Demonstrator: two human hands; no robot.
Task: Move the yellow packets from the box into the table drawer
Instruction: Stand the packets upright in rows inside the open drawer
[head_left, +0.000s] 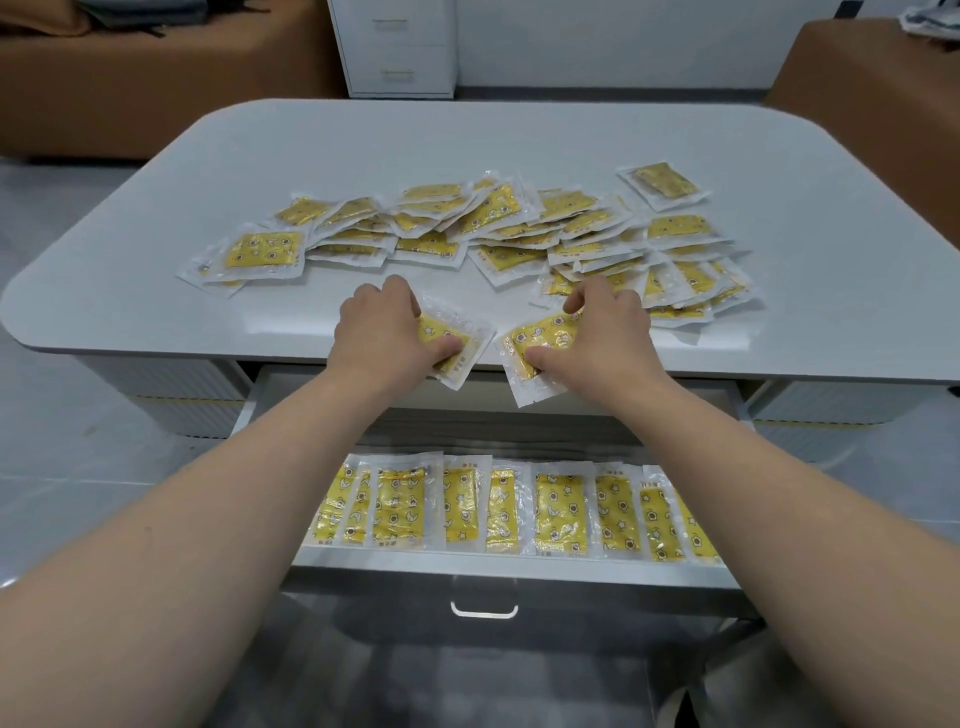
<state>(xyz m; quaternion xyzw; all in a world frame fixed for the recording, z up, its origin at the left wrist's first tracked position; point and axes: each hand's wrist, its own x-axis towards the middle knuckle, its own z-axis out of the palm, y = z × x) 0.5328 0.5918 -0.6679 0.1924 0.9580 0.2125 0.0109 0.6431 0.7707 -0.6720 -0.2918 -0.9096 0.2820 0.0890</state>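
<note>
While the open drawer (514, 564) below shows a packet row (514, 512), each hand, left hand (382, 332) and right hand (605, 332), pinches one yellow packet (457, 338) at the tabletop (156, 291) edge.

cabinet (397, 52) top cropped, packet (561, 514) print illegible

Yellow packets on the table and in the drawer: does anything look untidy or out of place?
Yes. On the table the packets lie in a loose, overlapping heap, while the drawer holds a neat row. One packet lies apart, far right.
</note>
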